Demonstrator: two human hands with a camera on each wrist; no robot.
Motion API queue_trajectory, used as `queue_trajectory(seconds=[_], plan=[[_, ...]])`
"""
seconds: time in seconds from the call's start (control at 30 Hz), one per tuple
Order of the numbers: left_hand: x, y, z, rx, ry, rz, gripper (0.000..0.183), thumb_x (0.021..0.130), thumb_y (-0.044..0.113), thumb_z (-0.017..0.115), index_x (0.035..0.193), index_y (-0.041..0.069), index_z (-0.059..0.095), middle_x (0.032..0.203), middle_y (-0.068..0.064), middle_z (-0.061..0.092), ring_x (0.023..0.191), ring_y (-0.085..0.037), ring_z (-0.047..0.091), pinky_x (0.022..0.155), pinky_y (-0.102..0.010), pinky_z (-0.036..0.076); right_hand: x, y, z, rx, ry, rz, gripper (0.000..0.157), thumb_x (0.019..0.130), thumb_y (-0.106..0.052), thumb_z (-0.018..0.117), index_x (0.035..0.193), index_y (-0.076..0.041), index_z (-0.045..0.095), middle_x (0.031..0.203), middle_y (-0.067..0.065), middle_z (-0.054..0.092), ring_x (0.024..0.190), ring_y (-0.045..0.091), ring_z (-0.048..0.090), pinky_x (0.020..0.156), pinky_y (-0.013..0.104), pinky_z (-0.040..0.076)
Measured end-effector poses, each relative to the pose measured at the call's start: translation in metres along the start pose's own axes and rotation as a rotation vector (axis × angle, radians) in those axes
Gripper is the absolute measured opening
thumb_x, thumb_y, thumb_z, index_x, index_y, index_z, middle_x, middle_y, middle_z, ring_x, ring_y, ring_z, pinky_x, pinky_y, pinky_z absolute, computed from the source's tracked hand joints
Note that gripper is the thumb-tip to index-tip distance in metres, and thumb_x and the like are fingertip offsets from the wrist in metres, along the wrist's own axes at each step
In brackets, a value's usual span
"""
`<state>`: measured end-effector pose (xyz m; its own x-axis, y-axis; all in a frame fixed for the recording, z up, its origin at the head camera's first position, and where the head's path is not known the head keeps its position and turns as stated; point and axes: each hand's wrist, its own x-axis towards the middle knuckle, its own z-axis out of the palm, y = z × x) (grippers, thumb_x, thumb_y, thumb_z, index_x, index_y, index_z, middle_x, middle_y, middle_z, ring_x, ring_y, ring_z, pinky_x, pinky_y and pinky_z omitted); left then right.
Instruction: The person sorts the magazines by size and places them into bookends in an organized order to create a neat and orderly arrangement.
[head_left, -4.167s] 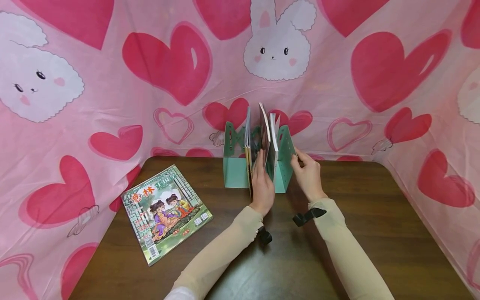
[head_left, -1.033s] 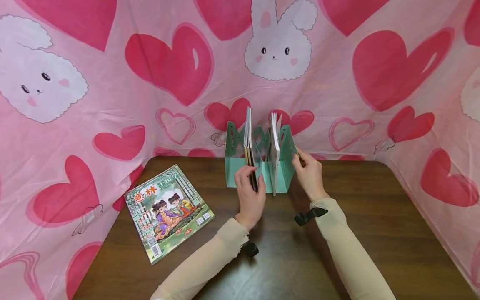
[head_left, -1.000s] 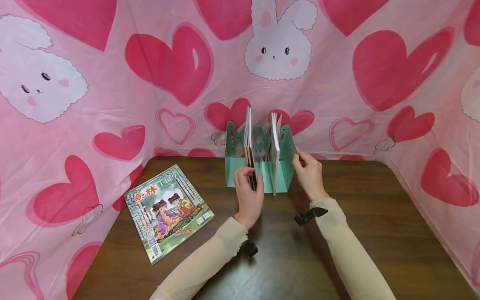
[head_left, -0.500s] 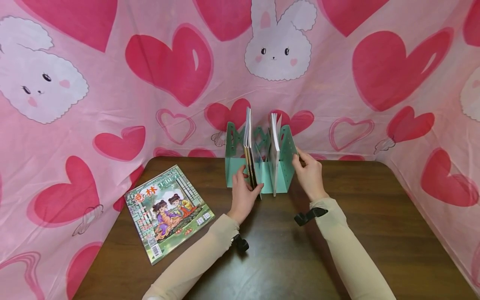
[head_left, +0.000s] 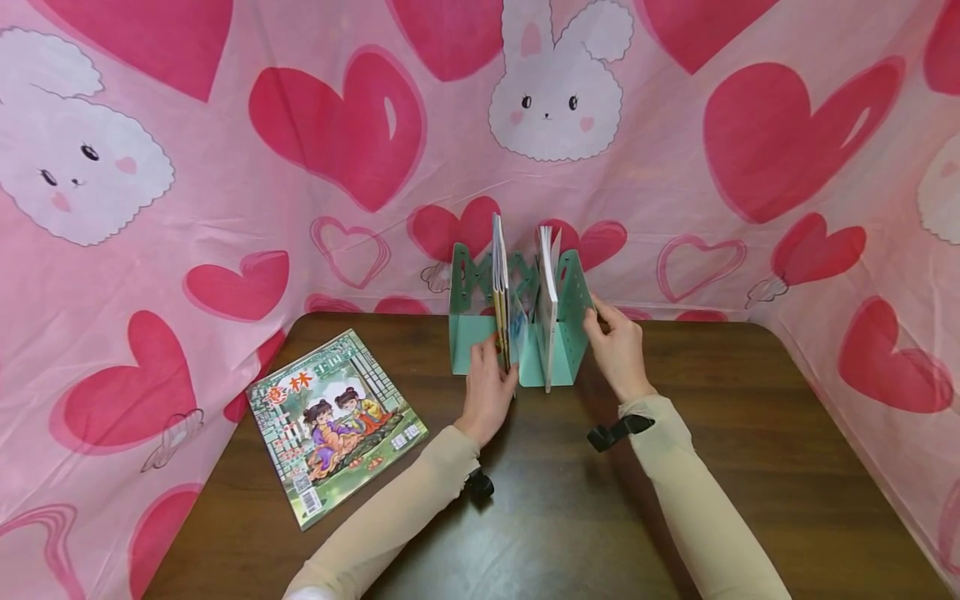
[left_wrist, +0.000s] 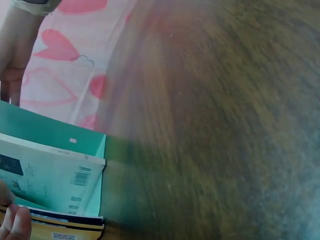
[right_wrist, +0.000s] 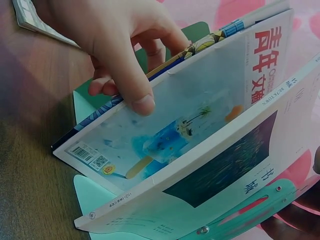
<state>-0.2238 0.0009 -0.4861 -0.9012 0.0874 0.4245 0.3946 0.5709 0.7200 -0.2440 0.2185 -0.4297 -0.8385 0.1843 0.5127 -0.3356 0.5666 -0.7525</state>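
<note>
A green metal book stand [head_left: 471, 343] stands upright at the back of the table. My left hand [head_left: 486, 393] pinches the lower front edges of the left group of magazines [head_left: 501, 292]. The right wrist view shows its thumb against a cover with a blue popsicle [right_wrist: 170, 140] and its fingers behind. My right hand [head_left: 618, 352] holds the stand's right end panel [head_left: 573, 308] between thumb and fingers. Just inside that panel stands a white book [head_left: 550, 292], which shows a dark picture on its cover in the right wrist view.
Another magazine [head_left: 337, 425], with two cartoon children on its cover, lies flat on the dark wooden table [head_left: 570, 533], left of the stand. Pink cloth [head_left: 465, 175] with hearts and rabbits hangs behind and along both sides.
The left hand has moved from the stand's middle to the left magazines and now pinches them. The tall magazine once leaning in the middle no longer stands there. The right hand stays put.
</note>
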Motion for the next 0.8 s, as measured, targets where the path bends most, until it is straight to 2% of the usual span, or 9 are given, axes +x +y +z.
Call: queue_trajectory(seconds=[0.13,0.4,0.53,0.63,0.8], plan=[[0.000,-0.001,-0.001,-0.009,-0.001,0.001,0.061,0.100,0.012,0.070,0.151,-0.003,0.040,0.123,-0.019,0.052,0.077,-0.018,0.059,0.068,-0.029,0.053,0.000,0.000,0.000,-0.004,0.006,-0.003,0.036,0.103,-0.014,0.060,0.138,-0.005,0.068,0.128,0.017,0.072,0.096,0.026,0.069,0.072,0.004,0.043],[-0.004,-0.001,-0.010,-0.052,-0.082,-0.095,0.068,0.101,0.020,0.070,0.156,0.000,0.036,0.130,-0.018,0.054,0.079,-0.015,0.063,0.069,-0.028,0.055,-0.002,0.000,0.000,0.015,0.006,-0.004,0.035,0.103,-0.011,0.062,0.137,-0.005,0.068,0.127,0.017,0.072,0.095,0.027,0.068,0.071,0.003,0.043],[-0.011,0.001,-0.023,-0.029,-0.111,-0.115,0.064,0.102,0.024,0.069,0.155,0.004,0.039,0.131,-0.015,0.057,0.078,-0.013,0.064,0.075,-0.038,0.056,-0.003,-0.001,0.000,0.016,0.007,-0.002,0.035,0.102,-0.010,0.062,0.137,-0.005,0.068,0.127,0.018,0.072,0.097,0.028,0.069,0.072,0.002,0.042],[-0.017,0.001,-0.035,0.001,-0.114,-0.106,0.060,0.101,0.027,0.069,0.152,0.006,0.045,0.127,-0.011,0.061,0.077,-0.012,0.065,0.078,-0.044,0.055,-0.002,-0.001,0.000,0.014,0.009,0.000,0.035,0.102,-0.010,0.062,0.136,-0.004,0.069,0.126,0.018,0.072,0.097,0.028,0.069,0.073,0.002,0.042],[-0.025,-0.003,-0.060,0.026,-0.083,-0.071,0.053,0.098,0.031,0.073,0.142,0.009,0.056,0.120,-0.012,0.064,0.081,-0.015,0.065,0.077,-0.044,0.055,0.000,-0.001,0.000,0.011,0.017,-0.007,0.035,0.101,-0.009,0.062,0.135,-0.004,0.069,0.124,0.018,0.073,0.095,0.026,0.068,0.073,0.002,0.042]])
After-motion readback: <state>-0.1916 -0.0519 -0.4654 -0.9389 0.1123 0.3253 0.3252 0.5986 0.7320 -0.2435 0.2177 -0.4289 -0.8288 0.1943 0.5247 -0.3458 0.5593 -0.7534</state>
